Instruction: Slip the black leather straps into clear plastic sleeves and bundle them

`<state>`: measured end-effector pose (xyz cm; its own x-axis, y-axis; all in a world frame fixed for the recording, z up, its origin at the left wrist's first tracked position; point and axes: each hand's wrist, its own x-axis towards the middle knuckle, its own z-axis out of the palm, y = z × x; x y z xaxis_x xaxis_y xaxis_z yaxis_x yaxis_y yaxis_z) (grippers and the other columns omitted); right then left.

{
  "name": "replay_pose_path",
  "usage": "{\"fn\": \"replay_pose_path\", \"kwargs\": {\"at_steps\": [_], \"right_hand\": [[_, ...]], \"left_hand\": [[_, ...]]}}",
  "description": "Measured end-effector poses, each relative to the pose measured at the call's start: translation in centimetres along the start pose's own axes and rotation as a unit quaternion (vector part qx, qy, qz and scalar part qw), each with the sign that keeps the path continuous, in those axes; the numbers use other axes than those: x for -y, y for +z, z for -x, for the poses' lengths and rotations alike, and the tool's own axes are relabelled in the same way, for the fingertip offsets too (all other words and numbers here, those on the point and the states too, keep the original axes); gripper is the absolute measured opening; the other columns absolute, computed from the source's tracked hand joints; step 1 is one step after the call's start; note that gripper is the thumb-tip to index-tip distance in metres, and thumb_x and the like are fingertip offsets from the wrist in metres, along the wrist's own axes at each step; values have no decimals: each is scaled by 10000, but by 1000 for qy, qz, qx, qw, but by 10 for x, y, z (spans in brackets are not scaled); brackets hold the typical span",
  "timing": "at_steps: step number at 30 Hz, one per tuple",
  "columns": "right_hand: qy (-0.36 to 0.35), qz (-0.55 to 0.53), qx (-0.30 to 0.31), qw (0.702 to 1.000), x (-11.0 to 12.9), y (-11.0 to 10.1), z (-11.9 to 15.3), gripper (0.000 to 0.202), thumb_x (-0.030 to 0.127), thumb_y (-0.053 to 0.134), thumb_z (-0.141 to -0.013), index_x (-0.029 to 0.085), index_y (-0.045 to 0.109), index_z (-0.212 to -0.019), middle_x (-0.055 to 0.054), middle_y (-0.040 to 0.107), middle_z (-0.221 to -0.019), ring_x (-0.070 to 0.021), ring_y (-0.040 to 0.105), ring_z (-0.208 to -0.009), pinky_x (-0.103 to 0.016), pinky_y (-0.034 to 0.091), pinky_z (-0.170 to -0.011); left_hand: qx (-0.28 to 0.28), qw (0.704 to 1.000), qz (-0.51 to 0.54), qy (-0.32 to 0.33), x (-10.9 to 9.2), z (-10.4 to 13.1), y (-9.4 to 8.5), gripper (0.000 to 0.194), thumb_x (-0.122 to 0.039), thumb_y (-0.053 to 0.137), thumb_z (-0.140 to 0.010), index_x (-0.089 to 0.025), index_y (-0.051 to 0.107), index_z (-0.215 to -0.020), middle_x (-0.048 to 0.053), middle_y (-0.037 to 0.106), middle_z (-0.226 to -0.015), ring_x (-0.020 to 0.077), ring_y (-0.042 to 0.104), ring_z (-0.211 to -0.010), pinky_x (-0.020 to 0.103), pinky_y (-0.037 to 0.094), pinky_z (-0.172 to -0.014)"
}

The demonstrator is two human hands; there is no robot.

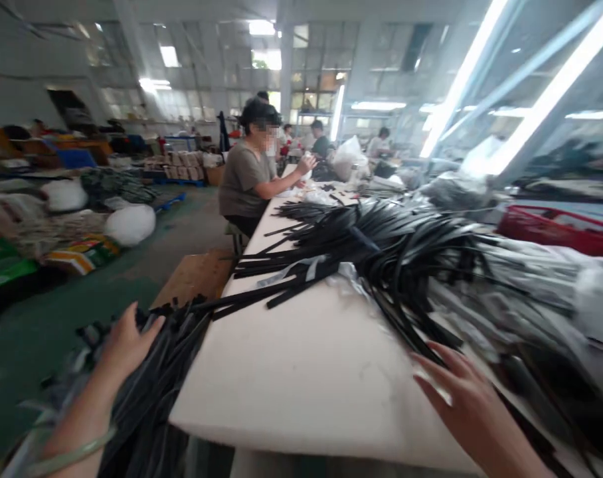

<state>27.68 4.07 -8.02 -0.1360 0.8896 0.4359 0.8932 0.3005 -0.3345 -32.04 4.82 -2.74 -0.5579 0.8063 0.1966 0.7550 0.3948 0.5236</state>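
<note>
At the lower left, my left hand [127, 345] rests on a heap of long black strips [155, 385] hanging beside the table, its thumb and forefinger apart. A pale green bangle [75, 455] circles that wrist. On the right, my right hand [463, 392] has its fingers spread beside the black strips [411, 325] that trail over the table; whether it touches them is hard to tell. A large tangled pile of black strips [381, 232] covers the middle of the white tabletop [291, 372].
Further along the table a co-worker [244, 172] sits with hands raised. Clear plastic sheeting [540, 279] and a red-edged container [560, 229] lie at the right. A cardboard box [194, 275] stands by the table; white sacks [131, 224] are on the floor at the left.
</note>
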Motion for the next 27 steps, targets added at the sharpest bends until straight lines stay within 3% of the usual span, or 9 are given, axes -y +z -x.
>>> {"fn": "replay_pose_path", "kwargs": {"at_steps": [3, 5, 7, 10, 14, 17, 20, 24, 27], "right_hand": [[19, 56, 54, 997, 2, 4, 9, 409, 290, 509, -892, 183, 642, -1264, -149, 557, -1378, -325, 554, -1218, -475, 492, -996], [39, 69, 58, 995, 5, 11, 13, 375, 199, 453, -919, 185, 660, -1230, -117, 601, -1338, -297, 553, -1219, -444, 502, -988], [49, 74, 52, 995, 9, 15, 13, 338, 163, 437, -934, 188, 709, -1134, -92, 659, -1262, -296, 559, -1207, -441, 502, -987], [44, 67, 42, 996, 12, 15, 11, 305, 158, 450, -945, 178, 728, -1069, -82, 713, -1161, -312, 571, -1188, -462, 499, -989], [-11, 26, 25, 999, 10, 12, 23, 343, 128, 431, -924, 146, 689, -1148, -117, 696, -1187, -328, 509, -1278, -467, 493, -1009], [-63, -26, 13, 998, 1, 8, 43, 373, 185, 467, -915, 151, 625, -1251, -150, 644, -1271, -310, 524, -1276, -425, 536, -964], [-79, -61, 24, 995, -13, 1, 57, 347, 256, 507, -930, 206, 614, -1256, -116, 683, -1214, -293, 577, -1223, -442, 535, -965], [-30, -83, 16, 996, -17, -5, 44, 319, 290, 492, -947, 212, 638, -1220, -132, 674, -1226, -288, 615, -1174, -448, 544, -950], [-28, -119, 66, 990, -3, -4, 16, 370, 263, 463, -953, 182, 596, -1288, -139, 616, -1314, -254, 572, -1232, -415, 496, -1020]], "left_hand": [[-14, 974, 37, 223, -83, 22, 48, 643, -365, 503, -882, -69, 317, -1422, 235, 385, -1466, 333, 375, -1368, 454, 318, -1129], [62, 921, 37, 383, -145, 56, 73, 539, -311, 484, -906, -128, 384, -1403, 188, 391, -1487, 300, 348, -1395, 472, 279, -1156], [198, 839, 20, 506, -203, 96, 94, 537, -262, 527, -900, -204, 397, -1418, 121, 342, -1547, 261, 308, -1426, 443, 292, -1162], [348, 735, 1, 583, -272, 146, 124, 727, -381, 671, -835, -165, 363, -1458, 136, 348, -1545, 256, 282, -1440, 393, 283, -1174], [411, 687, 16, 599, -316, 178, 164, 963, -597, 655, -775, -132, 246, -1513, 157, 244, -1579, 329, 169, -1466, 507, 220, -1178], [427, 663, 13, 615, -314, 186, 172, 981, -667, 608, -760, -163, 242, -1518, 164, 217, -1585, 373, 174, -1456, 593, 175, -1160], [412, 675, 11, 612, -288, 195, 160, 905, -651, 613, -768, -240, 287, -1506, 146, 237, -1583, 384, 225, -1441, 612, 198, -1145], [358, 696, -26, 622, -218, 208, 143, 925, -458, 780, -701, -307, 318, -1488, 116, 338, -1541, 399, 357, -1380, 569, 337, -1103], [227, 747, 25, 624, -153, 211, 133, 632, -216, 628, -869, -366, 395, -1437, 10, 585, -1371, 236, 551, -1258, 334, 417, -1073]]}}
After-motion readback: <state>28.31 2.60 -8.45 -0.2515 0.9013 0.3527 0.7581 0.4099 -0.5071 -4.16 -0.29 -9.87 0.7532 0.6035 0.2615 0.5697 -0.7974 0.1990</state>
